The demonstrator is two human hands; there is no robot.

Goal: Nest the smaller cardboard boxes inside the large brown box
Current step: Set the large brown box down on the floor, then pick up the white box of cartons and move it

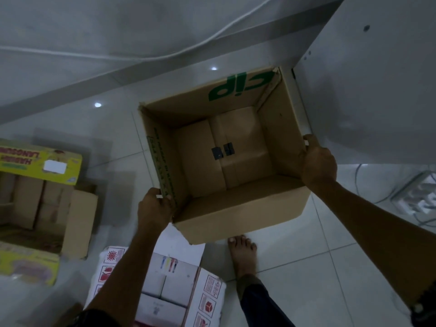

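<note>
An open brown cardboard box (243, 208) with green lettering on its far inner flap sits in the middle, held above the tiled floor. Its inside holds nothing but folded bottom flaps with a bit of black tape. My left hand (154, 205) grips the box's near-left corner rim. My right hand (317, 162) grips the right wall's rim. A yellow-printed open box (37, 161) stands at the left. A white open box (169, 286) with red handling symbols lies below my left forearm.
A white cabinet panel (368, 90) rises at the right, close to the brown box. A white cable (165, 55) runs along the wall base. A power strip with cables (417, 197) lies at the far right. My bare foot (243, 253) stands just under the box.
</note>
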